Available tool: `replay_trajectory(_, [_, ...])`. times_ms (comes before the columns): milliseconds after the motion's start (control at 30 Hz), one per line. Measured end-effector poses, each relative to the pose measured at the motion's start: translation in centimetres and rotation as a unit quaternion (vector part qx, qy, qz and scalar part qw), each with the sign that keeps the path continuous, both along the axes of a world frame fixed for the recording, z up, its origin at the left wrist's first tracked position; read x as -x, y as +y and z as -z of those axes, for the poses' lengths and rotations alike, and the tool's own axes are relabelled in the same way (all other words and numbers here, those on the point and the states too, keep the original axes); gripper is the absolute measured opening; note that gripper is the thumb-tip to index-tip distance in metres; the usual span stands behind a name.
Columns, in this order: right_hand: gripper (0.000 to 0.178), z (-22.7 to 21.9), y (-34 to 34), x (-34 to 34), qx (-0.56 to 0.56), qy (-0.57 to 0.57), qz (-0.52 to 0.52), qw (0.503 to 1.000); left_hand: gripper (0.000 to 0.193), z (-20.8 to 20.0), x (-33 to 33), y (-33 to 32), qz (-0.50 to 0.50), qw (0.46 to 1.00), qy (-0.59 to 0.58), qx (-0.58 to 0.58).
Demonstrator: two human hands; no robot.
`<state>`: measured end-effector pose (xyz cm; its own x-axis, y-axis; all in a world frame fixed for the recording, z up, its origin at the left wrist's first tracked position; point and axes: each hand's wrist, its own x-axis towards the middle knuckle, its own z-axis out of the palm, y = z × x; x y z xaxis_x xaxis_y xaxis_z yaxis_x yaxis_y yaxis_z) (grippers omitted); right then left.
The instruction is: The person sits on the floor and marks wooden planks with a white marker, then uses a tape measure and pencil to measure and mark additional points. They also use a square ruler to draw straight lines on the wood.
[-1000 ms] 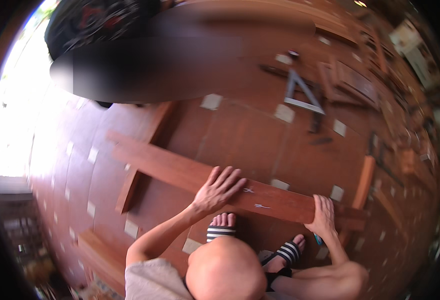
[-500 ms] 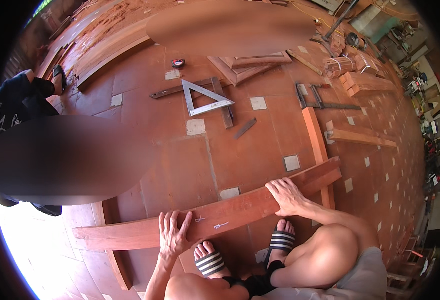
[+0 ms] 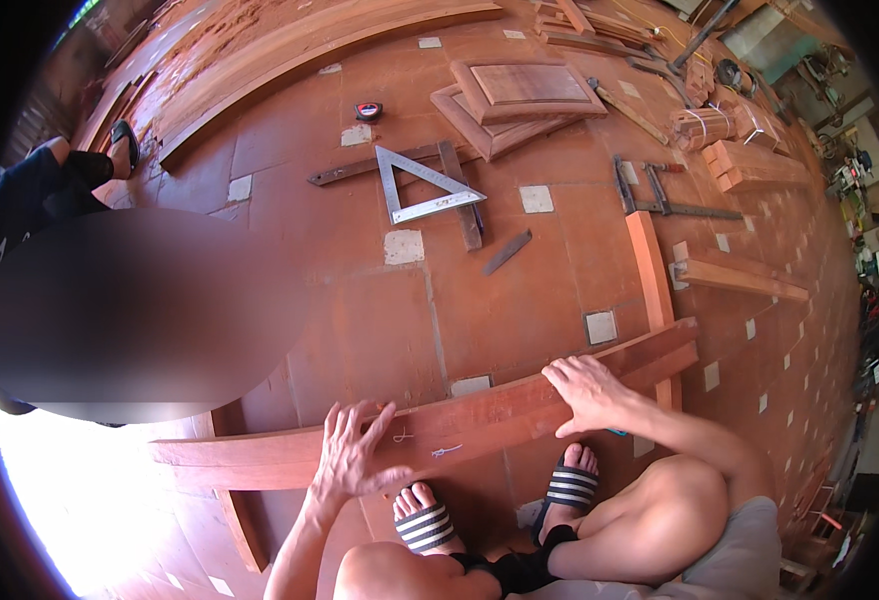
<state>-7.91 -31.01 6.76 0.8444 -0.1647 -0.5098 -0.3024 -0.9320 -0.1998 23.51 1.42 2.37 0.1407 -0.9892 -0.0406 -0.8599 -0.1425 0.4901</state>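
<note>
A long reddish wooden plank (image 3: 495,412) lies crosswise in front of my feet, with white chalk-like marks near its middle. Under its right end runs a wooden support piece (image 3: 650,262), and under its left end another support (image 3: 242,530). My left hand (image 3: 352,460) is over the plank left of the marks, fingers spread and thumb stretched apart. Right of the marks my right hand (image 3: 590,392) rests at the plank, its fingers extended over the far edge and its thumb apart. A line along the plank's length shows at its right end.
Beyond the plank lie a metal triangle square (image 3: 428,210), a dark wooden cross-shaped piece (image 3: 472,232), a tape measure (image 3: 368,111), panelled wooden frames (image 3: 535,88) and a bar clamp (image 3: 695,212). Wood bundles (image 3: 750,165) stand far right. A person (image 3: 40,205) is at the left.
Both hands have loosened from the plank; my left fingers and thumb have spread, and my right thumb has come away. A lengthwise line now shows on the plank. The view has shifted slightly.
</note>
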Motion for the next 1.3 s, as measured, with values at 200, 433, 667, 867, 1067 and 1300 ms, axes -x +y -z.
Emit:
replay_trajectory(200, [0.028, 0.8, -10.8, -8.6, -0.031, -0.094, 0.111, 0.989, 0.071, 7.8, -6.9, -17.5, -0.085, 0.988, -0.020, 0.129])
replay_trajectory(433, [0.030, 11.3, -20.8, -22.4, 0.032, -0.136, 0.312, 0.940, 0.044, 13.7, -11.3, -29.8, -0.231, 0.962, -0.089, 0.113])
replay_trajectory(667, [0.037, 12.8, -27.6, -24.4, -0.064, 0.061, 0.301, 0.950, 0.041, 13.9, -11.8, -31.0, -0.301, 0.946, -0.097, 0.069])
replay_trajectory(867, [0.018, 7.3, -34.1, -32.4, 0.024, -0.298, 0.212, 0.931, 0.043, 13.6, -12.0, -31.4, -0.306, 0.948, -0.089, 0.021])
replay_trajectory(1067, [0.023, 12.7, -34.0, -54.0, 0.052, -0.394, 0.163, 0.903, 0.043, 13.7, -12.4, -31.5, -0.305, 0.949, -0.079, 0.026])
replay_trajectory(1300, [0.054, 18.0, -31.7, -60.3, 0.006, -0.363, 0.179, 0.915, 0.049, 13.4, -12.6, -31.0, -0.306, 0.949, -0.045, 0.064])
